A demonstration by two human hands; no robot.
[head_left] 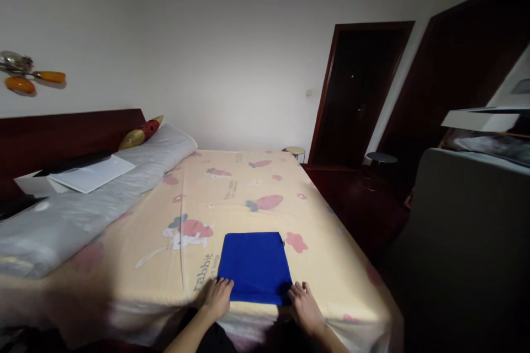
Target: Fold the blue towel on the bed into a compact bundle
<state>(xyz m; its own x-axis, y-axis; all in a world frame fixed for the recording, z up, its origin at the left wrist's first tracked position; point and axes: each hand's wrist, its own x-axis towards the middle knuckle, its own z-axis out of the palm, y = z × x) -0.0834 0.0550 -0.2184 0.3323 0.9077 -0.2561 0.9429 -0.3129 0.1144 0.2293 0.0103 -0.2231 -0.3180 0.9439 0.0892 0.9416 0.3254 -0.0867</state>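
A flat blue square of cloth, possibly folded, lies on the bed near its front edge. At its near left corner, my left hand has its fingers closed on the cloth's edge. My right hand grips the near right side in the same way, fingers bent and thumb mostly hidden. A small dark tag shows on the cloth's right edge. Under it spreads a cream bed sheet printed with rabbits, carrots and flowers.
A rolled grey quilt runs along the headboard, with a white flat box on it and a red-gold pillow behind. Round stools stand beyond the bed. A grey panel rises at right; a dark door is behind.
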